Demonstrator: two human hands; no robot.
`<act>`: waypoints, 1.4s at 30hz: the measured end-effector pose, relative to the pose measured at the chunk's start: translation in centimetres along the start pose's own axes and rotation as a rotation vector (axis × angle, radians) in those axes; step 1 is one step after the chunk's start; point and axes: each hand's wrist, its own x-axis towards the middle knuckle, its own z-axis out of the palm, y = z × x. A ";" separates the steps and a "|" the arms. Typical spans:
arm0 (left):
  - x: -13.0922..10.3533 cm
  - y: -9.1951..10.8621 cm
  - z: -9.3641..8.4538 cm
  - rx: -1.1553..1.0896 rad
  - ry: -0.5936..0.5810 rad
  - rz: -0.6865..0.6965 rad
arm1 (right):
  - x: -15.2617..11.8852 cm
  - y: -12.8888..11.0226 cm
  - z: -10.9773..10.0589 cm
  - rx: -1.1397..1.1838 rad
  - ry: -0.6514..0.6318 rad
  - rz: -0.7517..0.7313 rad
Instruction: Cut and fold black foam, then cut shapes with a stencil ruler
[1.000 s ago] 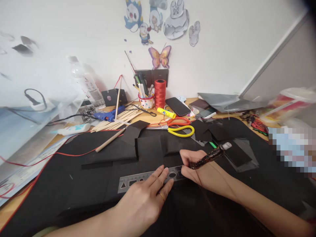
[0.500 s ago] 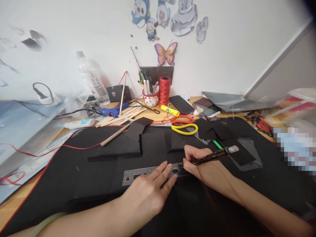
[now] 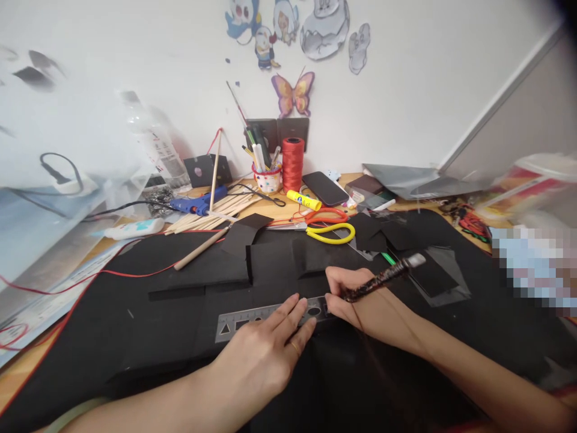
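Note:
My left hand (image 3: 265, 343) lies with its fingers stretched out on a clear plastic stencil ruler (image 3: 225, 328), pressing it onto black paper (image 3: 180, 313). Cut-out shapes show in the ruler, partly covered by the fingers. At the ruler's right end, my right hand (image 3: 360, 294) is closed around a pen (image 3: 383, 279) with a dark mottled barrel and a pale end that points up and right. The fingers hide its tip. Folded black paper flaps (image 3: 270, 261) stand just beyond the ruler.
Scissors with yellow and red handles (image 3: 331, 233) lie beyond the hands. Farther back are a yellow glue stick (image 3: 304, 200), a red thread spool (image 3: 293, 163), a phone (image 3: 325, 188), a pen cup (image 3: 267, 178), a blue glue gun (image 3: 198, 201) and wooden sticks (image 3: 225, 211).
The whole view has shifted slightly, so everything sits a little farther left. Both hands keep nearly the same place on the ruler, and the pen tilts up slightly more.

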 end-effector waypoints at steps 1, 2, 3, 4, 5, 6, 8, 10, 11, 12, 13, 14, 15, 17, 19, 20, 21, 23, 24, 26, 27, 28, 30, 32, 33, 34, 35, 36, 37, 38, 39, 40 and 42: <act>0.1 -0.1 -0.2 0.012 -0.008 0.013 | 0.0 0.2 -0.2 0.016 0.020 0.010; 0.1 -0.1 -0.3 0.024 -0.013 0.021 | -0.1 0.5 -0.4 0.030 0.047 0.023; 0.2 -0.2 -0.4 0.034 -0.017 0.022 | -0.2 0.7 -0.6 0.041 0.074 0.036; 0.2 -0.2 -0.5 0.041 -0.019 0.022 | -0.3 1.0 -0.8 0.047 0.098 0.046; 0.2 -0.2 -0.5 0.045 -0.021 0.024 | -0.5 1.2 -0.9 0.050 0.116 0.053; 0.2 -0.2 -0.5 0.047 -0.022 0.028 | -0.7 1.4 -1.1 0.051 0.125 0.057; 0.2 -0.2 -0.5 0.048 -0.019 0.032 | -1.1 1.6 -1.1 0.044 0.131 0.060; 0.2 -0.1 -0.4 0.050 -0.011 0.029 | -1.4 1.7 -1.0 0.028 0.133 0.057; 0.2 -0.1 -0.4 0.051 -0.008 0.026 | -1.5 1.7 -0.9 0.017 0.134 0.055; 0.2 -0.1 -0.4 0.051 -0.006 0.026 | -1.6 1.7 -0.7 0.005 0.133 0.052; 0.2 -0.1 -0.4 0.051 -0.009 0.027 | -1.6 1.7 -0.7 -0.005 0.133 0.047; 0.2 -0.1 -0.4 0.052 -0.013 0.028 | -1.6 1.6 -0.6 -0.016 0.130 0.043; 0.2 -0.1 -0.4 0.053 -0.017 0.030 | -1.6 1.6 -0.5 -0.026 0.128 0.039; 0.2 -0.2 -0.5 0.052 -0.024 0.035 | -1.6 1.5 -0.5 -0.046 0.127 0.032; 0.3 -0.2 -0.5 0.047 -0.022 0.039 | -1.7 1.5 -0.5 -0.067 0.132 0.025; 0.3 -0.2 -0.6 0.045 -0.019 0.040 | -1.7 1.5 -0.5 -0.077 0.134 0.020; 0.4 -0.2 -0.6 0.043 -0.019 0.040 | -1.7 1.6 -0.4 -0.087 0.138 0.015; 0.4 -0.2 -0.7 0.045 -0.016 0.040 | -1.7 1.6 -0.3 -0.105 0.143 0.003; 0.4 -0.2 -0.7 0.045 -0.016 0.039 | -1.7 1.7 -0.3 -0.112 0.145 -0.002; 0.4 -0.2 -0.7 0.040 -0.011 0.035 | -1.7 1.6 -0.2 -0.125 0.146 -0.011; 0.4 -0.2 -0.7 0.035 -0.006 0.031 | -1.7 1.6 -0.2 -0.131 0.144 -0.014; 0.4 -0.2 -0.7 0.032 0.003 0.027 | -1.6 1.5 -0.2 -0.136 0.141 -0.016; 0.4 -0.2 -0.7 0.030 0.015 0.021 | -1.6 1.4 -0.3 -0.144 0.136 -0.019; 0.3 -0.2 -0.6 0.035 0.022 0.017 | -1.6 1.3 -0.4 -0.151 0.131 -0.019; 0.3 -0.2 -0.6 0.039 0.023 0.015 | -1.6 1.3 -0.4 -0.154 0.130 -0.018; 0.3 -0.2 -0.6 0.043 0.022 0.014 | -1.5 1.4 -0.5 -0.156 0.129 -0.018; 0.3 -0.1 -0.6 0.046 0.021 0.013 | -1.5 1.4 -0.5 -0.157 0.129 -0.017; 0.3 -0.1 -0.6 0.050 0.022 0.013 | -1.6 1.5 -0.5 -0.157 0.129 -0.017; 0.3 -0.1 -0.6 0.053 0.024 0.012 | -1.6 1.5 -0.5 -0.158 0.129 -0.018; 0.3 -0.1 -0.6 0.054 0.027 0.014 | -1.6 1.6 -0.5 -0.158 0.130 -0.019; 0.3 -0.1 -0.7 0.054 0.033 0.017 | -1.5 1.6 -0.5 -0.158 0.132 -0.020; 0.3 -0.1 -0.7 0.053 0.040 0.021 | -1.5 1.6 -0.6 -0.158 0.135 -0.020; 0.3 -0.1 -0.8 0.050 0.052 0.028 | -1.5 1.5 -0.6 -0.159 0.140 -0.019</act>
